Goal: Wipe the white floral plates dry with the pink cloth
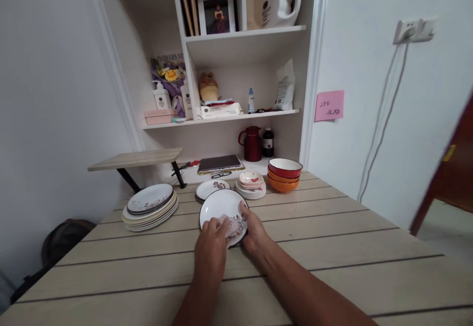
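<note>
A white plate (218, 201) with a dark rim and a brown floral print is tilted up toward me above the table. My right hand (254, 227) grips it by the right edge, thumb on its face and the fingers behind. Against the lower part of the plate, my left hand (212, 239) presses a bunched pale pink cloth (229, 227), with the fingers closed over it. Just behind stands a short stack of similar plates (210, 186), partly hidden by the held plate.
A tall plate stack (150, 207) stands at left beside a small raised wooden shelf (136, 158). Small dishes (251, 188) and stacked red and orange bowls (284, 184) sit at the back right. Behind are a closed laptop (219, 163), glasses (221, 174) and a red jug (253, 144).
</note>
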Available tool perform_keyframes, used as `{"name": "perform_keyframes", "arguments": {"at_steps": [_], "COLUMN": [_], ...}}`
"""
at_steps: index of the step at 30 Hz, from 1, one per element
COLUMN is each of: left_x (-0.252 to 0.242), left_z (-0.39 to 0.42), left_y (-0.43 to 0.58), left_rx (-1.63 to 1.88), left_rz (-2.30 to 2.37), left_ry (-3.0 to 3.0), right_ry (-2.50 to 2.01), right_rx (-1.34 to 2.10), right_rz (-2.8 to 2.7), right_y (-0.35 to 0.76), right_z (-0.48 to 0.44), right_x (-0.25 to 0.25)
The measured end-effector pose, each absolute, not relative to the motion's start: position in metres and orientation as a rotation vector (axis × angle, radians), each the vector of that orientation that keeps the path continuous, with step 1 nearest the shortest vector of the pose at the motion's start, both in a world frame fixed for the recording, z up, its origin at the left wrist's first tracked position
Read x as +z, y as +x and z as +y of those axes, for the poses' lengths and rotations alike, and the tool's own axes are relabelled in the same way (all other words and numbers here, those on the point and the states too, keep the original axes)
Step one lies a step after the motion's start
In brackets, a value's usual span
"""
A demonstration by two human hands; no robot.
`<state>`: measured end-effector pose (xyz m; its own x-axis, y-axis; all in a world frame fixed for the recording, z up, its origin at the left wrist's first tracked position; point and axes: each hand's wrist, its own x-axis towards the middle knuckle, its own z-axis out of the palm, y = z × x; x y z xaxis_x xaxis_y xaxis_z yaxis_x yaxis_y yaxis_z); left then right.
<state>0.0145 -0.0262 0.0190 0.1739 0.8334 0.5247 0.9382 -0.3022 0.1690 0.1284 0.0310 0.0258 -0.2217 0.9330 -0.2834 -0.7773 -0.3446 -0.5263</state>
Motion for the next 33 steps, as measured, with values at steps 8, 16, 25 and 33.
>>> {"name": "perform_keyframes", "arguments": {"at_steps": [8, 16, 25, 33], "left_x": [0.015, 0.011, 0.014, 0.012], "left_z": [-0.021, -0.014, -0.013, -0.012], "left_y": [0.005, 0.000, -0.001, -0.002], "left_rx": [-1.134, -1.281, -1.344, -1.360], "left_rz": [-1.705, -1.731, -1.784, -1.797], "left_ry": [-2.289, -2.324, -2.318, -2.332], "right_ry": [-0.647, -0.642, -0.641, -0.664], "right_rx": [1.807, 1.795, 1.774, 1.756], "right_rz": [-0.526, -0.570, -0.616, -0.620], "right_y": [0.116, 0.114, 0.113, 0.112], "right_z": [0.022, 0.020, 0.025, 0.026], "right_x": [0.018, 0.019, 0.012, 0.011]}}
